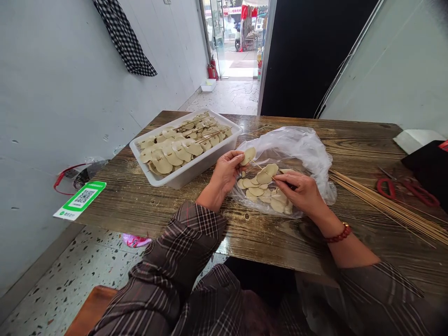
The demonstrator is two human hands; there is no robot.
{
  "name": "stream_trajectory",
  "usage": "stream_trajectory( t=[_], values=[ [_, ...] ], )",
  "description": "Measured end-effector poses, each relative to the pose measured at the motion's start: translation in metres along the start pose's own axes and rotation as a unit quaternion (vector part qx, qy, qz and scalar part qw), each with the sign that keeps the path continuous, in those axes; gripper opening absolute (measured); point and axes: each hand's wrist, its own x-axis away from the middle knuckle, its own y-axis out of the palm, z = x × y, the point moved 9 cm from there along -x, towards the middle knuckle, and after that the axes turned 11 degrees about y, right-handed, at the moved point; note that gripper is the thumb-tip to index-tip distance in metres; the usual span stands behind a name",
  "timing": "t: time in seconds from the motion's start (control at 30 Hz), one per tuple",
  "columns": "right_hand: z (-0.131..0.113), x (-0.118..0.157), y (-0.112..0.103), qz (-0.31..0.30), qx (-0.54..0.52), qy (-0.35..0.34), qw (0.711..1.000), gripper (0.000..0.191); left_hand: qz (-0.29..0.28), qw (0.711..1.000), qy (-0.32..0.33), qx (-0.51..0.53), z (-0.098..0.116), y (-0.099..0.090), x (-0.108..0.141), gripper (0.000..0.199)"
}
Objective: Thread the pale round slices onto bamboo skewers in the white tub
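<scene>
My left hand (227,172) is closed in a pinch on a thin, pale beige oval slice (249,156). My right hand (297,187) has its fingertips pressed together on the end of a thin bamboo skewer (274,178), which carries another slice (267,173). The skewer's far tip points towards my left hand. Beneath both hands, a pile of loose slices (278,205) lies on an opened clear plastic bag (301,144). To the left, a white plastic tub (185,177) is heaped with slices threaded on skewers (171,151).
A bundle of bare bamboo skewers (381,200) lies on the wooden table (147,205) at right, beside red-handled scissors (387,187). A green QR-code card (82,200) is at the left edge. A checked cloth (122,39) hangs on the wall. Beyond the table is an open doorway.
</scene>
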Motion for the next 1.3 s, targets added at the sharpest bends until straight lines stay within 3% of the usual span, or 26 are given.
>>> stream_trajectory(
  t=[0.23, 0.37, 0.8, 0.97, 1.17, 1.3],
  values=[
    [0.003, 0.0, 0.001, -0.001, -0.002, 0.008, 1.0, 0.019, -0.028, 0.997, 0.054, -0.056, 0.005, 0.009, 0.003, 0.025],
    [0.004, 0.0, 0.001, -0.004, -0.004, 0.008, 1.0, 0.019, -0.014, 0.993, 0.089, -0.077, 0.012, 0.008, 0.003, 0.023],
    [0.006, -0.001, -0.001, 0.014, 0.004, 0.024, 1.0, 0.019, -0.033, 0.974, 0.145, -0.169, 0.017, 0.011, 0.003, 0.012],
    [0.005, -0.003, -0.005, 0.03, -0.002, 0.037, 0.999, 0.019, -0.092, 0.976, 0.112, -0.166, 0.007, 0.025, 0.008, 0.016],
    [0.002, -0.005, -0.005, 0.025, -0.017, 0.038, 0.999, 0.016, -0.109, 0.989, 0.047, -0.092, -0.001, 0.03, 0.011, 0.036],
    [0.0, -0.005, -0.003, 0.013, -0.017, 0.027, 0.999, 0.016, -0.121, 0.987, 0.034, -0.101, -0.005, 0.03, 0.011, 0.034]
  ],
)
